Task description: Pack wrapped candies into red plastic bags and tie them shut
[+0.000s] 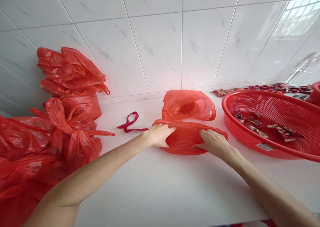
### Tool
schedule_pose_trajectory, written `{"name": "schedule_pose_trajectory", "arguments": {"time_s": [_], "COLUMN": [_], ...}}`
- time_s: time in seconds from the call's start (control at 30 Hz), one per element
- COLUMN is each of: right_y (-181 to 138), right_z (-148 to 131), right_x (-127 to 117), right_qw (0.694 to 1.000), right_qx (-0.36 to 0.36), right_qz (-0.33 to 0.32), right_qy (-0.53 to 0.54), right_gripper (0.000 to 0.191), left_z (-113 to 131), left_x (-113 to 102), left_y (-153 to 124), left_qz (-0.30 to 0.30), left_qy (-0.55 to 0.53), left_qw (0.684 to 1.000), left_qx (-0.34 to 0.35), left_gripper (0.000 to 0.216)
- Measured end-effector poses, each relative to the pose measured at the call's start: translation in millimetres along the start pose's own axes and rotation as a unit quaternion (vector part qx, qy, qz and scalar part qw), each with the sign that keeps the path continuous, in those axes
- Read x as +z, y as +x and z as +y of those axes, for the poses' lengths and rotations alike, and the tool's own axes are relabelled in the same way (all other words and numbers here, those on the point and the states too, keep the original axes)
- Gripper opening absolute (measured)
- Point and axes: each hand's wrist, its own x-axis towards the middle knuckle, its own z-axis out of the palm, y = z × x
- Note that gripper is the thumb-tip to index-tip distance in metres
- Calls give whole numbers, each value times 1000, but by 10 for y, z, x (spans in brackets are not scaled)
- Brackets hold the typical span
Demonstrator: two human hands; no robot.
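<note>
A red plastic bag lies on the white table, its mouth spread wide toward me. At the left side of its mouth, my left hand grips the rim, thumb inside and the other fingers partly hidden by the film. My right hand holds the opposite side of the rim in the same way, pulling the opening apart. The inside of the bag that shows has nothing in it. Just behind stands a second red plastic bag, puffed up and touching neither hand.
Several filled, knotted red bags are piled on the left. A red ribbon lies beside my left hand. On the right, a red mesh basket holds small packets. More packets line the tiled wall.
</note>
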Motion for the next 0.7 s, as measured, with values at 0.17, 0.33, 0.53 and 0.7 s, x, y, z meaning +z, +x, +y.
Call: {"name": "schedule_pose_trajectory", "arguments": {"time_s": [0.17,0.33,0.53,0.7], "right_y": [-30,-76,-3,79], "right_z": [-7,7,100,226], "right_x": [14,69,125,179], "right_qw": [997,940,905,967], "right_qx": [-47,-253,-279,-173], "right_qz": [60,227,320,181], "right_qy": [-18,8,-7,-47], "right_gripper": [19,15,20,34], "left_z": [34,132,199,100], "left_x": [-28,-104,-116,-47], "left_y": [-29,-190,-258,-193], "left_qz": [-22,74,215,96], "left_qy": [28,68,97,76], "left_qw": [999,992,972,986], "left_qx": [1,74,11,-113], "left_gripper": [33,16,29,16]}}
